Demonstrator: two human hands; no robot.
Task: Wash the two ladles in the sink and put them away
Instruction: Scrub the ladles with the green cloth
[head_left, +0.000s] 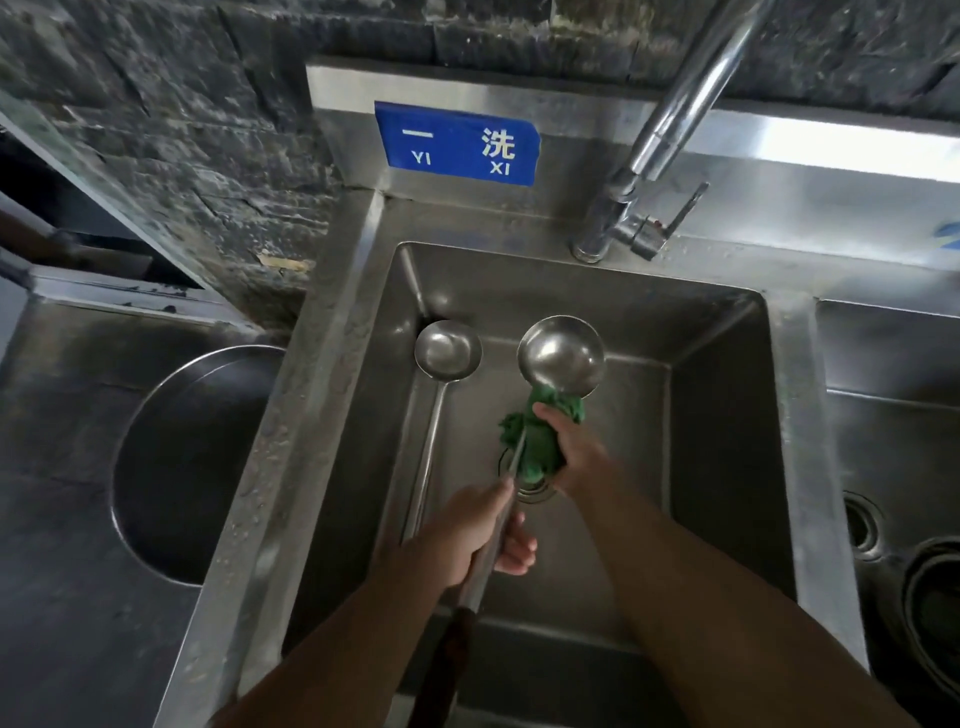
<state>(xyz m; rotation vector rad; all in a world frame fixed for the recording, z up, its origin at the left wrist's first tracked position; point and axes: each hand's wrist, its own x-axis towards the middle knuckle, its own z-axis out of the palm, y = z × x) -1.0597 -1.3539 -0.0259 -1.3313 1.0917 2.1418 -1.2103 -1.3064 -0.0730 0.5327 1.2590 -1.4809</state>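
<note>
I look down into a steel sink (727, 415). My left hand (467, 530) grips the handle of a long steel ladle (562, 356), whose bowl is raised over the middle of the basin. My right hand (569, 449) holds a green cloth (537, 441) wrapped round the ladle's neck just below the bowl. A second steel ladle (448, 347) lies in the sink to the left, bowl up near the back wall, its handle running toward me along the left side.
A chrome tap (675, 135) rises at the back right of the sink, with no water visibly running. A blue sign (457, 143) is on the backsplash. A round opening (197, 467) sits in the counter to the left. Another basin (893, 441) lies to the right.
</note>
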